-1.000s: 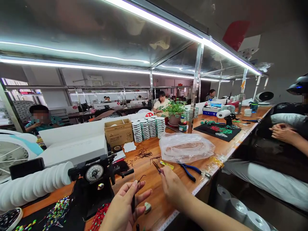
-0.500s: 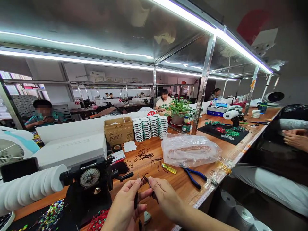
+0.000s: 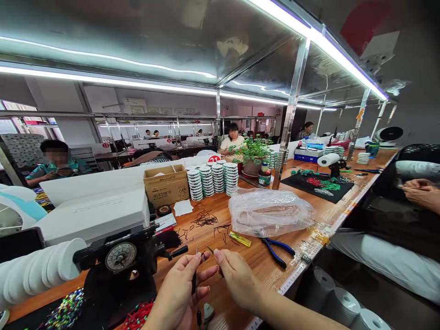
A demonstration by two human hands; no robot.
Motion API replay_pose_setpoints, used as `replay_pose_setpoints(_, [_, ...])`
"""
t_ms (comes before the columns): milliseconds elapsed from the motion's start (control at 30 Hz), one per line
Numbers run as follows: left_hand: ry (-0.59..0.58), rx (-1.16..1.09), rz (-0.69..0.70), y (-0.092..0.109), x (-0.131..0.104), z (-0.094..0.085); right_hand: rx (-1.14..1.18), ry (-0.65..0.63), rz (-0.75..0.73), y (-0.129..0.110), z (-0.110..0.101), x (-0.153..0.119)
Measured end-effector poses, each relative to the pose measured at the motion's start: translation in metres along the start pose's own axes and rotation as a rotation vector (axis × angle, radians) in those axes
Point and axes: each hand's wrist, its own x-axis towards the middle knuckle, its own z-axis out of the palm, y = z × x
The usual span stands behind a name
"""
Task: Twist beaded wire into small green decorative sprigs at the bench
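Above the near table edge, my left hand is closed in a pinch. A slim black-handled tool with a thin metal tip runs up through its grip. By the left fingertips shows a small dark cord loop; whether the fingers hold it is hard to make out. Close by on the right, my right hand pinches a thin dark pointed tool, its tip angled toward the left hand. Most of that tool is hidden by the fingers. Short dark cord pieces lie scattered just beyond.
Blue-handled pliers, a yellow tool handle and a plastic bag lie ahead. At left stands a black winding machine. Stacked spools and a carton stand behind. A co-worker's hands appear at right.
The right hand's pointed tip has drawn slightly away from the left fingertips, leaving a small gap. My view has shifted a little; the left hand keeps its pinch.
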Motion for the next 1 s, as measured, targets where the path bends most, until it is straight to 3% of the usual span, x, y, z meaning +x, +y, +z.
replay_pose_setpoints(133, [0.03, 0.014, -0.007, 0.003, -0.003, 0.002, -0.453, 0.047, 0.015, 0.015, 0.0, 0.003])
replay_pose_setpoints(233, [0.055, 0.024, -0.027, 0.005, -0.007, 0.003, -0.7, -0.002, -0.012, 0.023, 0.0, 0.006])
replay_pose_setpoints(500, [0.038, 0.027, 0.014, 0.01, -0.014, 0.005, -0.624, 0.06, 0.078, 0.041, -0.043, 0.046])
replay_pose_setpoints(600, [0.007, 0.04, 0.051, 0.012, -0.016, 0.004, -0.485, 0.008, 0.07, 0.042, -0.047, 0.05])
replay_pose_setpoints(700, [0.003, 0.048, 0.072, 0.014, -0.015, 0.002, -0.285, -0.061, -0.001, 0.028, -0.036, 0.037])
replay_pose_setpoints(800, [-0.008, 0.052, 0.087, 0.013, -0.01, 0.0, 0.248, -0.186, -0.01, 0.011, -0.018, 0.022])
replay_pose_setpoints(900, [-0.052, 0.049, 0.089, 0.011, -0.006, 0.0, 0.799, -0.312, 0.11, 0.001, -0.002, 0.015])
replay_pose_setpoints(1000, [-0.08, 0.041, 0.086, 0.009, -0.004, 0.0, 0.928, -0.318, 0.298, -0.001, 0.01, 0.017])
